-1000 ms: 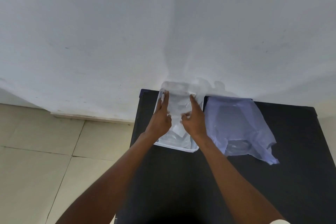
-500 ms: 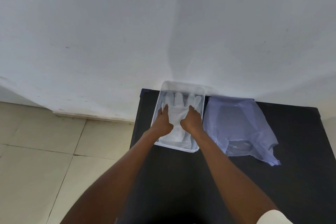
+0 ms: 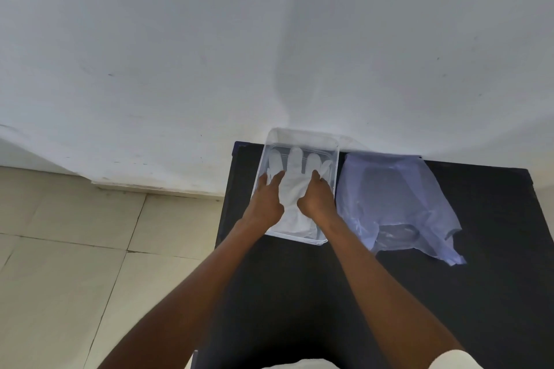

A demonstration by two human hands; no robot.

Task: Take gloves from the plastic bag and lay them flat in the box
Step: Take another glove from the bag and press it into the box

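Glove point(image 3: 295, 189) flat in box point(image 3: 302, 136), both hands pressing it

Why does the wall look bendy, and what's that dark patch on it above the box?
Head view: the wide-angle lens curves the wall and floor line; the grey patch above the box looks like a soft shadow; the see-through box and white glove look pale and hard to separate.

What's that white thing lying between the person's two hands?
A white glove, spread flat inside the clear box, lies between the left hand and right hand in the head view.
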